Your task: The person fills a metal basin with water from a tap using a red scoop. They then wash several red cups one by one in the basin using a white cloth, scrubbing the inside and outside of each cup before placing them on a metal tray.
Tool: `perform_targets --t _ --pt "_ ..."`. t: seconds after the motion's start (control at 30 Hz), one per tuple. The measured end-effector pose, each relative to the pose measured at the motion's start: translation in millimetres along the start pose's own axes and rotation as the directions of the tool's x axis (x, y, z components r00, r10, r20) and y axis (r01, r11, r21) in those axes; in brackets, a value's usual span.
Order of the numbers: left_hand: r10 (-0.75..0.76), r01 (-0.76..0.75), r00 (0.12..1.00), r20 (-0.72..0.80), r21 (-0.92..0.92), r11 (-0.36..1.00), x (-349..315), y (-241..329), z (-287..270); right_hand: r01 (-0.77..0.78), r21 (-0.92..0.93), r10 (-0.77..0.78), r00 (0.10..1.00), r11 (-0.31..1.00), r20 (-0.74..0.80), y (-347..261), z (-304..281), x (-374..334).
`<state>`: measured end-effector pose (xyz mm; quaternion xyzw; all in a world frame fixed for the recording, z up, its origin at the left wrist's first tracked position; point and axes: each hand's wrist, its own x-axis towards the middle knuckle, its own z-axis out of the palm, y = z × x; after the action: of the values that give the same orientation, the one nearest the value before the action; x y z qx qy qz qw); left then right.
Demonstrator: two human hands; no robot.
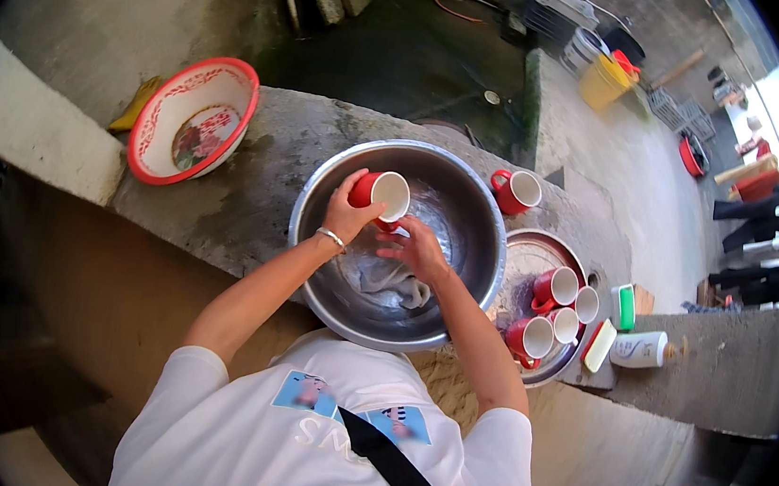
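My left hand (347,212) is closed around a red mug (391,196) with a white inside, tilted with its mouth to the right and toward me. The mug is held over a wide metal basin (469,204). My right hand (419,249) is just below and right of the mug, its fingers apart and the fingertips close to the mug's lower side; whether they touch it I cannot tell. Under my hands a wet greyish cloth (399,287) lies in the basin.
Right of the basin, a round tray (534,242) carries several red-and-white mugs (554,287); another red mug (516,192) stands behind it. Nearby are a green-and-white box (625,308), a red-and-white brush-like item (599,347) and a white bottle (637,349). A red-rimmed bowl (240,85) stands left.
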<state>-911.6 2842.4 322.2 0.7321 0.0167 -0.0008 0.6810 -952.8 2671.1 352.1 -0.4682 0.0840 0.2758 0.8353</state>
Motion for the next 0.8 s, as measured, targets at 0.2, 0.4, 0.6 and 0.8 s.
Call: perform_targets --t 0.2,0.4,0.6,0.8 --pt "0.527 -0.562 0.821 0.22 0.475 0.677 -23.1 64.4 18.9 0.021 -0.104 -0.042 0.978 0.994 -0.206 6.4 -5.3 9.6" --pt "0.742 -0.878 0.452 0.495 0.394 0.272 -23.6 65.3 19.1 0.466 -0.226 -0.503 0.851 0.855 -0.149 -7.4 -12.8 0.2" --pt "0.855 -0.934 0.201 0.478 0.356 0.02 -23.1 76.2 38.4 0.726 -0.428 -0.832 0.54 0.538 -0.129 -20.7 -21.8 -5.4" --pt "0.785 -0.92 0.368 0.498 0.318 0.229 -35.7 93.2 50.5 0.761 -0.374 -0.846 0.445 0.53 -0.293 -93.5 -24.1 -77.6"
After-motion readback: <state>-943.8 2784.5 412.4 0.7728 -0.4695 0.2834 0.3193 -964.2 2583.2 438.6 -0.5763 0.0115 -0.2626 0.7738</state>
